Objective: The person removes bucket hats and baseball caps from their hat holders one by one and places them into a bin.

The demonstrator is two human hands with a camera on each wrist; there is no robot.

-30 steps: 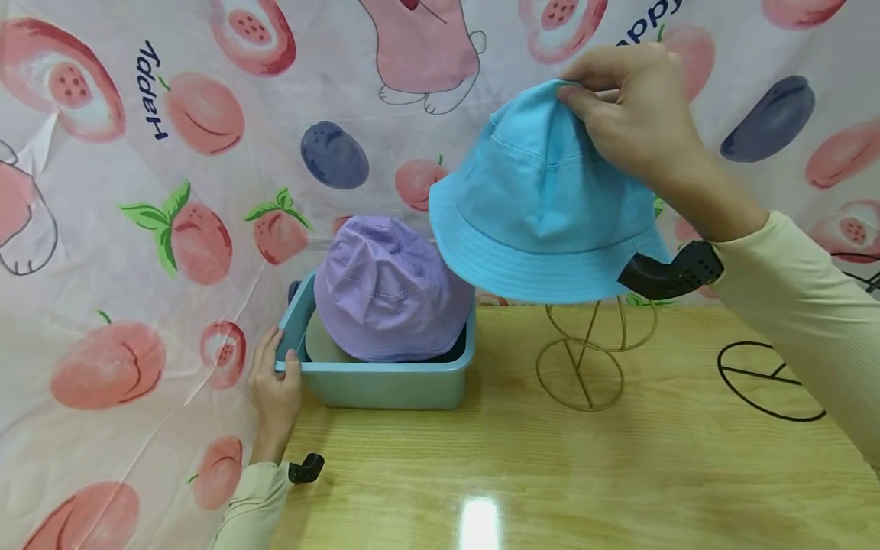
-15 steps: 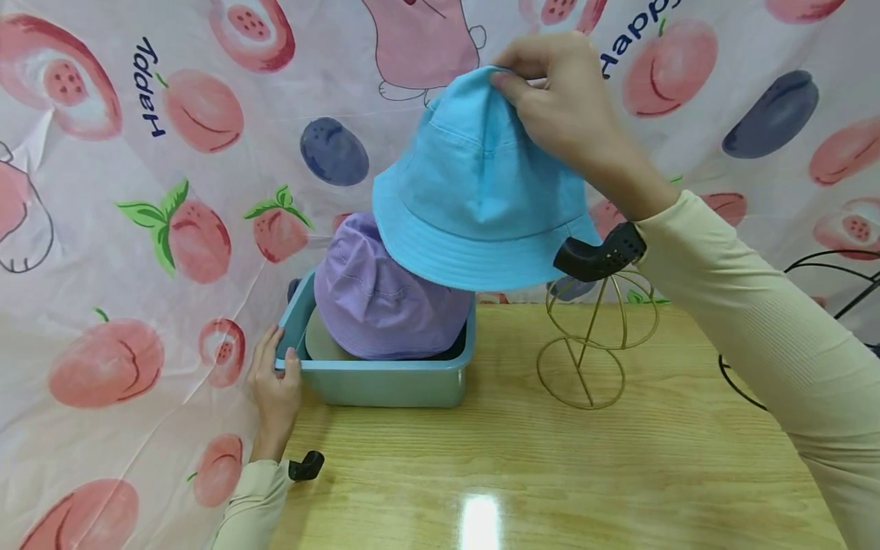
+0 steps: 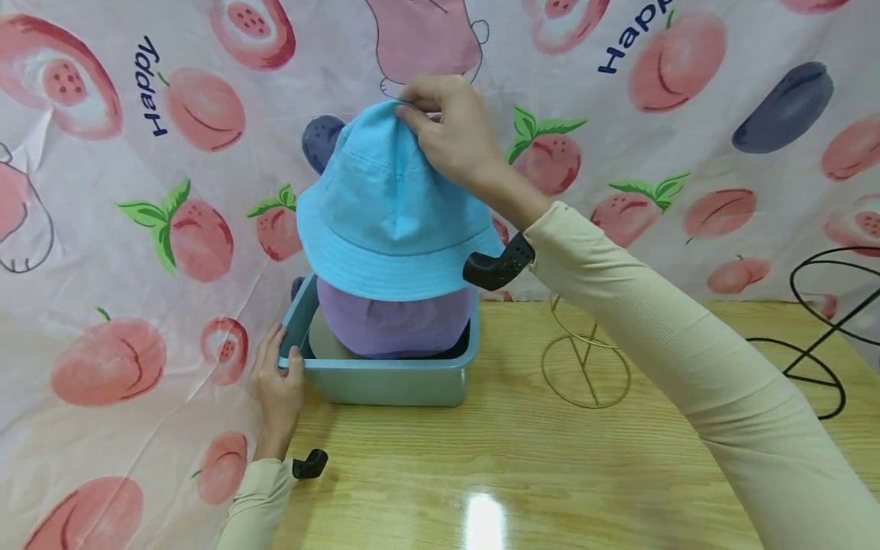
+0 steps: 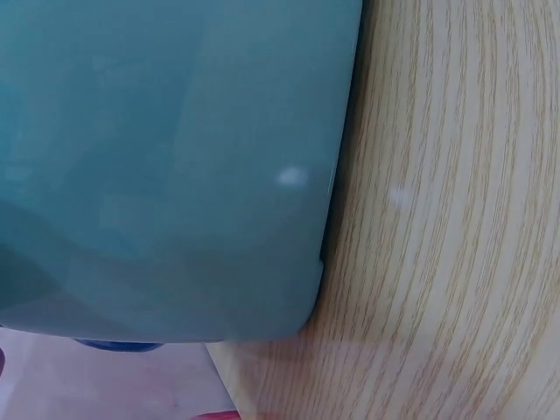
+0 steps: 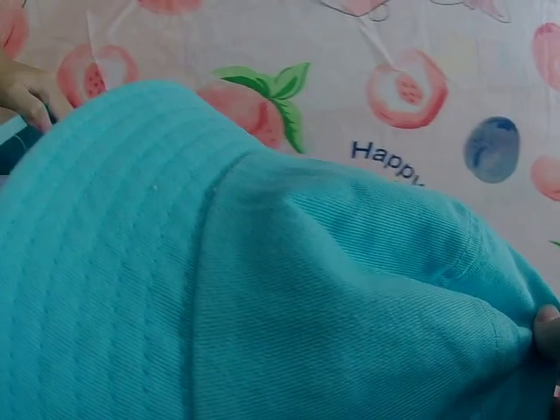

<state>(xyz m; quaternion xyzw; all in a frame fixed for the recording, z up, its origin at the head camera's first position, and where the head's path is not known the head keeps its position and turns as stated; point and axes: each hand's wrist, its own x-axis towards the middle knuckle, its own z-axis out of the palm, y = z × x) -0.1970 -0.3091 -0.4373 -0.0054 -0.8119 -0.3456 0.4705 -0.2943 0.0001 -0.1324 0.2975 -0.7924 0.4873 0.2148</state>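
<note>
In the head view my right hand [image 3: 454, 126] pinches the top of a light blue bucket hat [image 3: 399, 198] between thumb and fingers. The hat hangs brim down over a plastic bin [image 3: 392, 386]. Behind its brim, a purple bucket hat [image 3: 392, 328] sits in the bin, its crown hidden. A beige piece [image 3: 326, 340], perhaps another hat, shows beneath it. My left hand [image 3: 278, 389] holds the bin's near left corner, thumb at the front rim and fingers along the left side. The left wrist view shows the bin's wall [image 4: 175, 175], not the hand.
A gold wire stand [image 3: 584, 370] is on the wooden table [image 3: 550, 466], partly behind my right arm. Farther right is a black wire stand [image 3: 818, 336]. A fruit-print cloth [image 3: 172, 305] hangs behind and along the left.
My right hand has carried the blue hat left, from above the gold stand to over the bin, and lowered it slightly. The left hand stays at the bin's corner.
</note>
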